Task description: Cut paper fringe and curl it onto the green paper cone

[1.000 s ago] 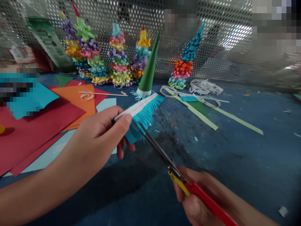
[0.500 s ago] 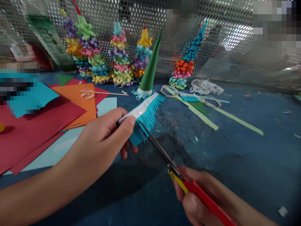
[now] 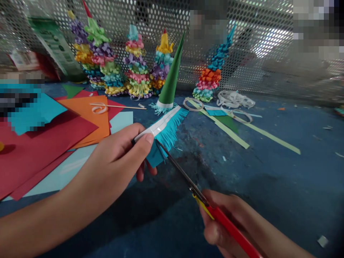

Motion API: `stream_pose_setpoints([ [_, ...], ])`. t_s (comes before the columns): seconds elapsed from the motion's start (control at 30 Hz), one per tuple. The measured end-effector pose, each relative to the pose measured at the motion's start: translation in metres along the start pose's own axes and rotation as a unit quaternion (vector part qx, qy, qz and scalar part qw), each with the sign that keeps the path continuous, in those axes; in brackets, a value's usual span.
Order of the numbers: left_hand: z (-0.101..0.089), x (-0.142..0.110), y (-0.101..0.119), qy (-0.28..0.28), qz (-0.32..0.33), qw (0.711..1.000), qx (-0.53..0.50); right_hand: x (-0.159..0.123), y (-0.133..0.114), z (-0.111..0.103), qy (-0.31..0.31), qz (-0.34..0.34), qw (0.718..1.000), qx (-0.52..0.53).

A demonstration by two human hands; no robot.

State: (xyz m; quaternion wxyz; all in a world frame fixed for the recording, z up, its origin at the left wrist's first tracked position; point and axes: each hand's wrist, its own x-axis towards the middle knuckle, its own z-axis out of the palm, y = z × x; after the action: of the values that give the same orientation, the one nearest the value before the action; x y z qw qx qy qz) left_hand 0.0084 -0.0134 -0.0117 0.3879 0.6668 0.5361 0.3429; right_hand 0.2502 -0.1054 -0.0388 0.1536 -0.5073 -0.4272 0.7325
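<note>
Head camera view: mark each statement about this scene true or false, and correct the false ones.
1. The left hand pinches a teal fringed paper strip with a white band. True.
2. The right hand grips scissors with a red and yellow handle. True.
3. The green paper cone lies on its side. False: it stands upright, tip up.
4. The curled paper trees stand on the red paper sheets. False: they stand on the blue surface in front of a perforated metal screen.
</note>
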Motion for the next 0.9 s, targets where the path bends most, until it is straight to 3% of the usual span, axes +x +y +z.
stream_pose_setpoints([
  [0.13, -0.004, 0.002, -0.001, -0.008, -0.013, 0.999, -0.028, 0.001, -0.002, -0.001, 0.014, -0.007, 1.000, -0.018],
  [0.33, -0.012, 0.007, -0.006, -0.079, -0.032, 0.996, -0.019, -0.004, -0.010, -0.005, -0.006, -0.056, 0.994, -0.089],
  [0.47, -0.019, 0.008, -0.008, -0.037, -0.020, 0.999, 0.009, -0.006, 0.000, -0.013, 0.000, -0.090, 0.989, -0.115],
  [0.67, -0.025, 0.010, -0.002, 0.039, 0.107, 0.986, 0.123, -0.005, 0.008, -0.021, 0.008, -0.108, 0.979, -0.171],
  [0.9, -0.018, 0.004, -0.003, -0.018, 0.068, 0.990, 0.119, -0.009, -0.010, -0.014, 0.015, -0.112, 0.975, -0.192],
])
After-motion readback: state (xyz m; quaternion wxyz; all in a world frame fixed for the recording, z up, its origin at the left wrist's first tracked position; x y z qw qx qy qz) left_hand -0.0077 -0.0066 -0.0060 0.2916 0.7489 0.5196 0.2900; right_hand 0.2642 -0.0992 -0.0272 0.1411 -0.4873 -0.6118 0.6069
